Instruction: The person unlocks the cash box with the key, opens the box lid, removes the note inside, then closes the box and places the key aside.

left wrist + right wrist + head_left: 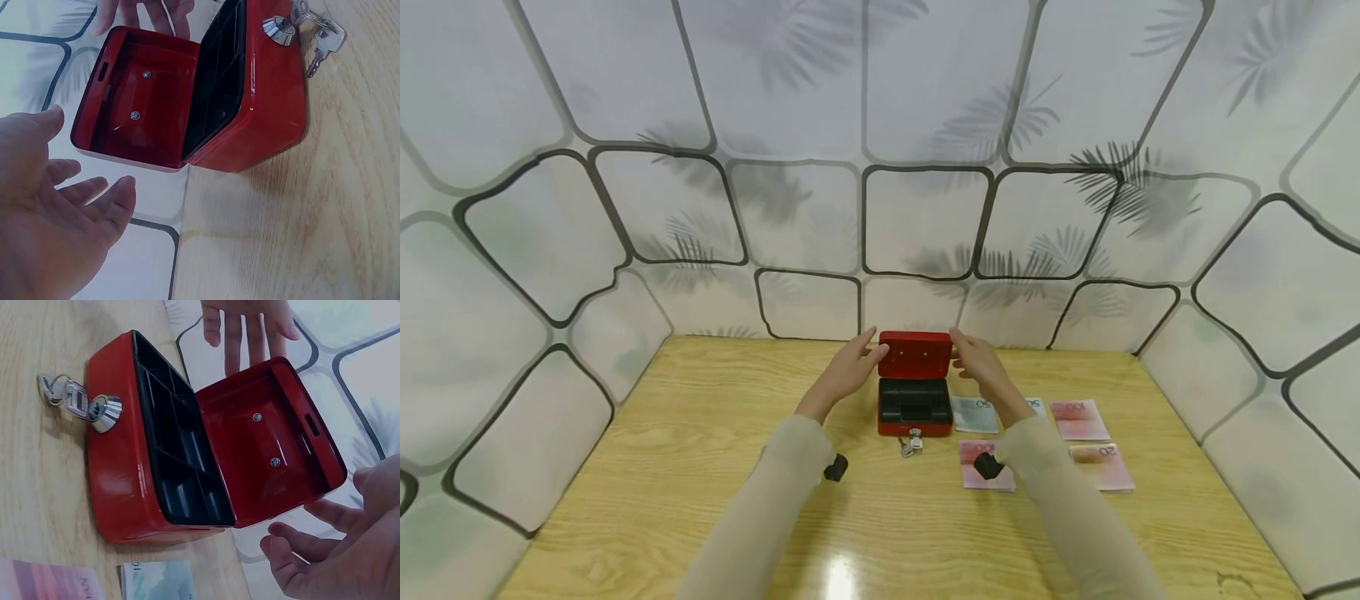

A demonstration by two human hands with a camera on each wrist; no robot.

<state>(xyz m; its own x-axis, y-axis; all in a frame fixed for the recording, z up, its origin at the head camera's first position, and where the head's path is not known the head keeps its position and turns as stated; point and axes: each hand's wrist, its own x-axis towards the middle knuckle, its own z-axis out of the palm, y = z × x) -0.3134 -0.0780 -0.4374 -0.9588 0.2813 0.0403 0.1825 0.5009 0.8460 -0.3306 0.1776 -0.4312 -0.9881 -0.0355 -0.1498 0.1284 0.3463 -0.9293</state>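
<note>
A red cash box point(914, 428) stands on the table with its lid point(913, 358) raised. Inside it lies a black tray point(181, 437) divided into compartments. My left hand point(848, 368) is beside the lid's left edge, fingers loosely bent and holding nothing; in the left wrist view a gap shows between that hand point(62, 206) and the lid. On the opposite side, my right hand point(981, 364) has its fingers by the lid's right edge; whether one fingertip touches it, I cannot tell. A key sits in the front lock point(105, 412), with another key point(329, 40) hanging from its ring.
Right of the box lie green banknotes marked 50 point(974, 417), partly behind my right arm. Pink notes point(1078, 419), more pink notes point(976, 454) and notes marked 20 point(1108, 468) lie around that arm. A patterned curtain point(805, 217) surrounds the wooden table point(700, 467).
</note>
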